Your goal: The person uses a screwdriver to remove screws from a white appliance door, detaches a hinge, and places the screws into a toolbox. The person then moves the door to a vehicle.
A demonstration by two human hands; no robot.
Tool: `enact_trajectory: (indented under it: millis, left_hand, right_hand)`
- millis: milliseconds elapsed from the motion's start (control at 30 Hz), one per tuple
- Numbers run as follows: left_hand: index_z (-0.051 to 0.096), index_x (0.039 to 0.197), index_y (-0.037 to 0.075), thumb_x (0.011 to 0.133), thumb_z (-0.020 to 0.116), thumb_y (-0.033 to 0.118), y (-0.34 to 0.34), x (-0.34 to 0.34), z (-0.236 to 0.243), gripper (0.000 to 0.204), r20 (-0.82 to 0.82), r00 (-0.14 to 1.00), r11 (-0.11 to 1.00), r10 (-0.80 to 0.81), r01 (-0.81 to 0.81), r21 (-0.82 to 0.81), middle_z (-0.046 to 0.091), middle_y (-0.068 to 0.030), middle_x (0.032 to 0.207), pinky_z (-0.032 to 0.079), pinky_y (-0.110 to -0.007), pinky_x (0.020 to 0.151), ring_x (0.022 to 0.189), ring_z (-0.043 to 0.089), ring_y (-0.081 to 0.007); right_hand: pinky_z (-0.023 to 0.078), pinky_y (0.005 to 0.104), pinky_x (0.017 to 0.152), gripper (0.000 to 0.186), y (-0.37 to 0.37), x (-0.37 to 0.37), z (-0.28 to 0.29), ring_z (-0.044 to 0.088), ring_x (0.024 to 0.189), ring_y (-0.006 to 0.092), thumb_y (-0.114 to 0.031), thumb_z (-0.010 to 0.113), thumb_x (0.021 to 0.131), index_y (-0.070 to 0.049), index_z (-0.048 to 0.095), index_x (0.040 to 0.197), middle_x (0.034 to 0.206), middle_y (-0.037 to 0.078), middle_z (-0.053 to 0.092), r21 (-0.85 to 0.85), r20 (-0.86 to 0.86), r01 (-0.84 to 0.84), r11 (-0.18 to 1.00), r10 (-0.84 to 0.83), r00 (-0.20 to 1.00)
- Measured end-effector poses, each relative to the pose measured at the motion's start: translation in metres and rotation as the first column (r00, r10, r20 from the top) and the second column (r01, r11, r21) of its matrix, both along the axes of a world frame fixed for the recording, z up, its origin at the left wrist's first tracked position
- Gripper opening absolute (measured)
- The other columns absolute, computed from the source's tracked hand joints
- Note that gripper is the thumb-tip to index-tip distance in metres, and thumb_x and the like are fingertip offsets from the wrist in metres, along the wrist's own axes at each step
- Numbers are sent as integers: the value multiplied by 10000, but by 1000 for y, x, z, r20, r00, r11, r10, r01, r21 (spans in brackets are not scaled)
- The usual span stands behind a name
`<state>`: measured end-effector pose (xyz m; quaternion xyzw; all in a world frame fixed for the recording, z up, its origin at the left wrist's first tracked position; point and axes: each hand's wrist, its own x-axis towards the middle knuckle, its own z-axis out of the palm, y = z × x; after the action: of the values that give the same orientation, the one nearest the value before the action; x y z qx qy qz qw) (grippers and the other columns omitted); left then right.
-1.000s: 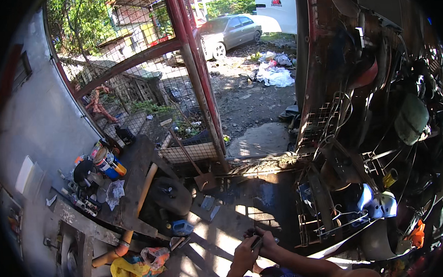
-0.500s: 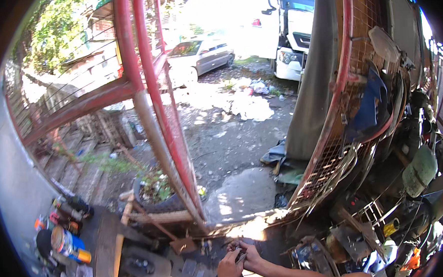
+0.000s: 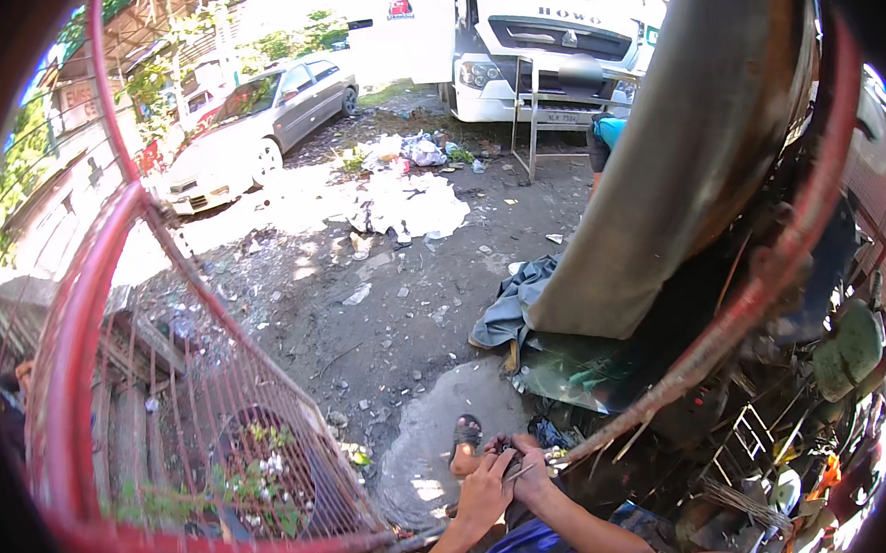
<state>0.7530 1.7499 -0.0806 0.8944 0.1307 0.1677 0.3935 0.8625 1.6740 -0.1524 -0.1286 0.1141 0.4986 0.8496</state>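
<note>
At the lower middle, my left hand (image 3: 486, 490) and my right hand (image 3: 529, 470) are close together in front of my body. Both have their fingers curled around a small dark object, too small and too covered to name. A thin pale rod-like piece (image 3: 518, 472) sticks out between the hands. Just beyond my left hand, a foot in a dark sandal (image 3: 466, 432) rests on a grey concrete slab (image 3: 435, 407).
A red mesh gate (image 3: 87, 365) stands at left, a red-framed post (image 3: 765, 295) at right. Beside it hang a grey tarp (image 3: 649, 196) and a crumpled cloth (image 3: 514, 298). Scrap parts (image 3: 765, 500) crowd the lower right. Beyond are rubbish (image 3: 409, 203), a car (image 3: 284, 105), a truck (image 3: 542, 61) and a person (image 3: 608, 133).
My view has moved forward into the gateway; the workbench on the left has left the picture. The truck and car look nearer. My hands stay together around the small object.
</note>
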Motion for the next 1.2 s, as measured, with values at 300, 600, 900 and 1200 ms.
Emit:
enact_trajectory:
  millis: [300, 600, 900, 1200]
  left_hand:
    - [623, 1264, 55, 835, 745, 151, 223, 242, 10, 457, -49, 999, 999, 11, -14, -48, 657, -248, 1102, 544, -484, 829, 1021, 646, -451]
    - [594, 1299, 28, 894, 690, 136, 375, 446, 149, 430, -38, 994, 994, -102, 104, 44, 652, -219, 1019, 541, -475, 693, 834, 680, -403]
    - [642, 1228, 17, 873, 714, 102, 522, 647, 133, 372, 54, 967, 964, -251, 245, 100, 644, -167, 907, 532, -441, 656, 731, 672, -324]
    - [694, 1111, 15, 850, 751, 81, 644, 915, 145, 275, 138, 803, 814, -579, 577, 58, 714, -191, 978, 549, -417, 843, 940, 707, -368]
  right_hand:
    - [513, 419, 947, 355, 227, 229, 18, 646, 1008, 296, -289, 434, 1054, 11, 623, 1032, 1035, 164, 674, -295, -99, -71, 953, 44, 994]
    - [544, 401, 927, 317, 377, 423, 146, 652, 1020, 263, -299, 454, 1059, -21, 608, 1050, 1027, 124, 674, -256, -160, 10, 967, -53, 986]
    - [544, 398, 924, 334, 514, 609, 129, 650, 1002, 261, -289, 437, 1057, -14, 626, 1053, 1016, 118, 669, -133, -191, 135, 982, -159, 968]
    - [533, 384, 862, 302, 607, 844, 139, 627, 944, 251, -279, 437, 1060, -27, 602, 1042, 979, 128, 649, 40, -90, 508, 861, -503, 860]
